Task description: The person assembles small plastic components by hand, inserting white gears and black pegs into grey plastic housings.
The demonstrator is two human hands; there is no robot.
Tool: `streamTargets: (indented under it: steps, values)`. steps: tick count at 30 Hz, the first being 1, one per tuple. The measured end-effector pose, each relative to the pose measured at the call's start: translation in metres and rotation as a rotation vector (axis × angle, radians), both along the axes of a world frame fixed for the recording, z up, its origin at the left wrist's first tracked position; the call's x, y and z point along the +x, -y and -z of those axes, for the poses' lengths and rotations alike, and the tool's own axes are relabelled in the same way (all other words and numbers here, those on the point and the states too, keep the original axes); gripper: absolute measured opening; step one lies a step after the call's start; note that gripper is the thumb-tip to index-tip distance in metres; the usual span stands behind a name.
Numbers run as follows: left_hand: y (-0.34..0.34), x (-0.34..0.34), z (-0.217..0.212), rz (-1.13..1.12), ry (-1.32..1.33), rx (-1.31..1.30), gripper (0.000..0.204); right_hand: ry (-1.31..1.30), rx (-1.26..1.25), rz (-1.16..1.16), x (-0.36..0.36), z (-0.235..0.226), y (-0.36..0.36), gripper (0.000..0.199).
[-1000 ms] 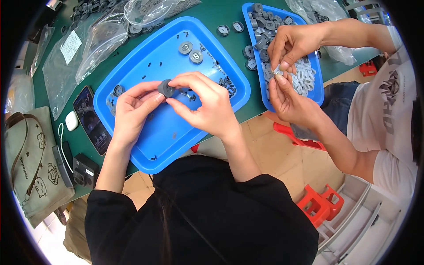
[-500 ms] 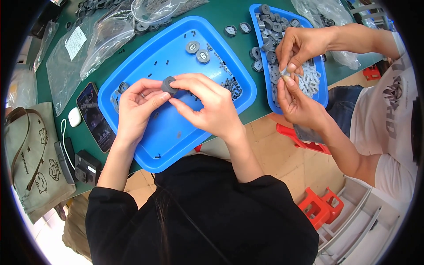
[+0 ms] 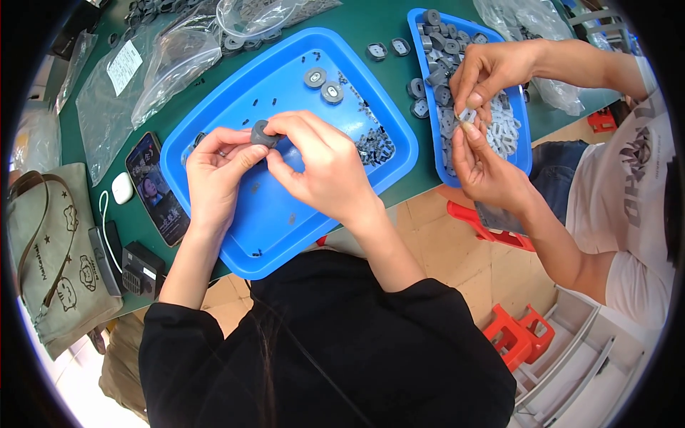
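Between my two hands is a dark grey round plastic part [image 3: 261, 133], held above a blue tray [image 3: 246, 268]. My left hand [image 3: 220, 171] pinches its left side with thumb and fingers. From the right, the thumb and fingers of my right hand [image 3: 320, 170] close on the same part. Two grey round parts, one [image 3: 315, 78] beside another [image 3: 332, 93], lie in the tray with pale oval centres facing up. Small black pieces [image 3: 374, 146] are heaped at the tray's right side, and a few lie scattered. My left fingers partly cover another grey piece at the left wall.
At right, a co-worker's hands [image 3: 492, 78] hold a small white piece [image 3: 467, 115] over a second blue tray [image 3: 524, 153] of grey and white parts. A phone [image 3: 158, 189], white earbud case [image 3: 122, 187], black device [image 3: 141, 271] and cloth bag [image 3: 64, 264] sit left. Plastic bags [image 3: 178, 78] lie behind.
Both my hands have shifted slightly left with the grey part, which is now tilted differently. The phone's screen picture has changed. The co-worker's white piece shows more plainly.
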State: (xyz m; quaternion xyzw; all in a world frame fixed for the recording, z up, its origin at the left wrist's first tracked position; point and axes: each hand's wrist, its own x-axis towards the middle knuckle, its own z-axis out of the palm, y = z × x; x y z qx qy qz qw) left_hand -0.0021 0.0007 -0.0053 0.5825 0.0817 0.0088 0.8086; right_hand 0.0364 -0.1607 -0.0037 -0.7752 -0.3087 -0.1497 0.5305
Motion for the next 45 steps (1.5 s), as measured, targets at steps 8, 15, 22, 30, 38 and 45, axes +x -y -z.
streamTargets:
  steps: [8,15,22,30,38,45]
  values:
    - [0.003,0.000,-0.004,0.032,-0.060,0.133,0.017,0.025,-0.026,0.126,-0.003,0.005,-0.005,0.024]
    - [0.009,0.004,-0.005,-0.034,0.151,0.242,0.024,-0.210,0.089,0.034,-0.007,0.005,0.000,0.020]
    - [0.003,0.005,-0.004,0.069,0.026,0.169,0.030,-0.232,0.119,0.061,-0.005,0.004,-0.001,0.020]
    - [-0.006,0.001,0.000,0.118,0.032,0.093,0.030,-0.320,0.229,-0.030,-0.005,-0.004,0.001,0.021]
    - [0.003,0.002,-0.007,0.116,0.040,0.054,0.026,-0.549,0.264,-0.074,-0.006,-0.008,0.007,0.024]
    - [0.003,0.001,-0.010,0.166,0.019,0.097,0.029,-0.415,0.206,0.016,-0.006,-0.003,0.004,0.019]
